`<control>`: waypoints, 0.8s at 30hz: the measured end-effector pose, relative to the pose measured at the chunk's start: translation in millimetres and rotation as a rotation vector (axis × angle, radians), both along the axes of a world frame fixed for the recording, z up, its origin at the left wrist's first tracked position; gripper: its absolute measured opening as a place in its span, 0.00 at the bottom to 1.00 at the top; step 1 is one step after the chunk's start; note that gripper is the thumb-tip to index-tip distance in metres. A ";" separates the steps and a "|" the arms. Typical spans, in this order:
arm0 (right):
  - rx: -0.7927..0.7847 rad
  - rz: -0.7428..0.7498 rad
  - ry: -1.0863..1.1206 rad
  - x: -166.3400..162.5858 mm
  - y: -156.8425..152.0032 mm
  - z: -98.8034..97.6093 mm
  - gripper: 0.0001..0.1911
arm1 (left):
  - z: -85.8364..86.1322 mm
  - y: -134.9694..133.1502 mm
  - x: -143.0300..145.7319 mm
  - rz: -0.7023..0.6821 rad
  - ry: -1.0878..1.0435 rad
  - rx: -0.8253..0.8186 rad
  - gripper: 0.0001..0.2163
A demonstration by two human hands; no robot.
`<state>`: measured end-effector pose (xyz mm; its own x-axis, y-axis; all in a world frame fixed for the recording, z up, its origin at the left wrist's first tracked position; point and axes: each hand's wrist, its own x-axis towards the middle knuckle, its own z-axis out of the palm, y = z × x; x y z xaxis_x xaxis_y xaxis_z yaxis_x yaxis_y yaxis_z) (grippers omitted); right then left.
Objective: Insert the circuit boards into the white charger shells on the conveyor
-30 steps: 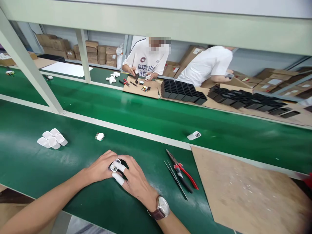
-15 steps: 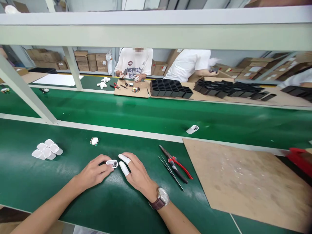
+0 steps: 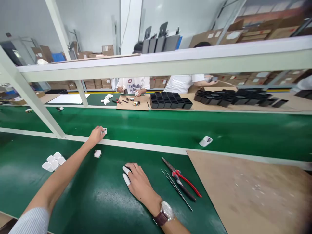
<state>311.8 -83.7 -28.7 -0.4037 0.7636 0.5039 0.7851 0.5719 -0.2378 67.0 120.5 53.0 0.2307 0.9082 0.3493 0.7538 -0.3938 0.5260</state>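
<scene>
My left hand (image 3: 97, 134) is stretched forward to the white strip at the edge of the green conveyor belt (image 3: 170, 126), its fingers closed on a small white charger shell (image 3: 104, 131). My right hand (image 3: 136, 178) rests palm down on the green mat near me, with white finger cots on two fingers; the fingers lie relaxed and hold nothing I can see. A small white part (image 3: 97, 153) lies just below my left wrist. A cluster of white shells (image 3: 53, 161) sits at the left.
Red-handled pliers (image 3: 182, 178) and tweezers (image 3: 176, 189) lie right of my right hand, beside a brown board (image 3: 251, 188). Another white shell (image 3: 206, 141) lies on the belt. Across the belt two people work by black trays (image 3: 169, 100). A slanted frame post (image 3: 29, 94) stands left.
My left hand took the white shell from between both hands and carried it forward to the belt's edge. My right hand stayed on the mat. The camera tilted up.
</scene>
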 end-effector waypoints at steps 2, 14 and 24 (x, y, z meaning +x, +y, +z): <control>0.025 0.004 0.011 1.5 0.0 -4.1 0.13 | 1.6 17.6 -9.3 0.043 -0.001 0.001 0.02; -0.089 0.155 0.015 -66.1 64.8 0.6 0.25 | 37.4 -139.7 -188.9 0.250 0.389 0.266 0.16; -0.161 0.164 -0.049 -99.4 70.7 23.1 0.03 | -12.1 -183.1 -165.2 0.022 0.351 0.263 0.13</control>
